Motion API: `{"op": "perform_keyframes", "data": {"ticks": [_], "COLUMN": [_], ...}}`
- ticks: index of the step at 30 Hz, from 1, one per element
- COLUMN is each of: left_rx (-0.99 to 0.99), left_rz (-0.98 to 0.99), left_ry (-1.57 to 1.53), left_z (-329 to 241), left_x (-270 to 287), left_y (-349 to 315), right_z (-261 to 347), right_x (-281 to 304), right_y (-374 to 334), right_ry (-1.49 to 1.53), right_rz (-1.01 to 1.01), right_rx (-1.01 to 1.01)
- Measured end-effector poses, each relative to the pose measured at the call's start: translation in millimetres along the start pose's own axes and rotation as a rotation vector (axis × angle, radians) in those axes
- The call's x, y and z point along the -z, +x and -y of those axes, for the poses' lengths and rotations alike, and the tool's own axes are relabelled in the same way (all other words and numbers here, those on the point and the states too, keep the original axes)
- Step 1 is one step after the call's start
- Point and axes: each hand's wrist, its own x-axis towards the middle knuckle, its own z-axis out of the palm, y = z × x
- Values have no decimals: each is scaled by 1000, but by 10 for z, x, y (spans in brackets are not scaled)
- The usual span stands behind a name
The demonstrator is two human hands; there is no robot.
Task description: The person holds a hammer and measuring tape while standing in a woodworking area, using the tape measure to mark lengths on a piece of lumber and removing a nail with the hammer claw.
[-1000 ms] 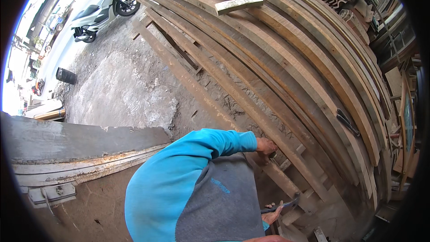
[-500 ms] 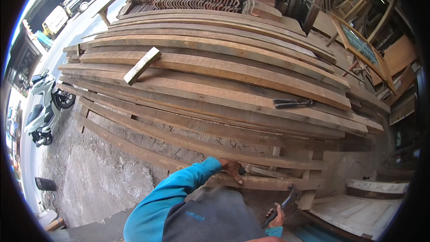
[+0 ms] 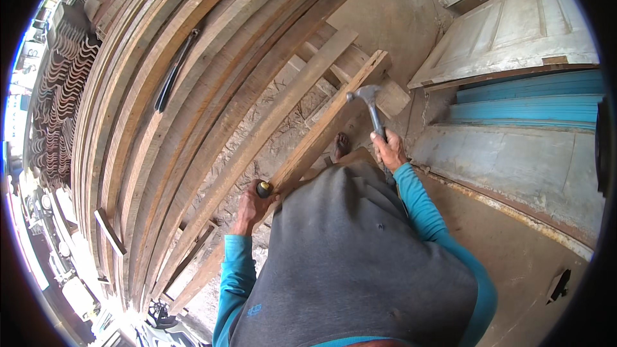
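My right hand is wrapped round the dark handle of a claw hammer. The steel hammer head overlaps the edge of a narrow wooden beam, close to the beam's far end; I cannot tell if they touch. Lower along this beam, my left hand is closed round a small dark object with a yellow and black round end. The rest of that object is hidden by my fingers. A second beam runs beside the first, farther left.
Stacked long planks fill the left side, with black-handled pincers and a short wood block on them. Wavy roof tiles stand beyond. At the right are a pale panelled door and blue boards. A foot shows below the beam.
The view has turned right and down, so the planks now slant across the left side. Both hands keep their hold; the hammer remains by the beam's end.
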Motion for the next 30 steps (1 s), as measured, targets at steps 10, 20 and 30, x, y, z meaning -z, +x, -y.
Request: {"op": "perform_keyframes", "data": {"ticks": [10,20,30], "left_rx": [165,160,133], "left_rz": [-342,-424,-413], "left_ry": [122,104,96], "left_z": [-308,-329,-426], "left_x": [-657,-687,-705], "left_y": [-358,-363,-253], "right_z": [903,792,1046], "right_x": [895,1139,1275], "right_y": [564,562,717], "right_ry": [-94,-138,-116], "right_rz": [-242,-123,-332], "right_rx": [255,18,162]}}
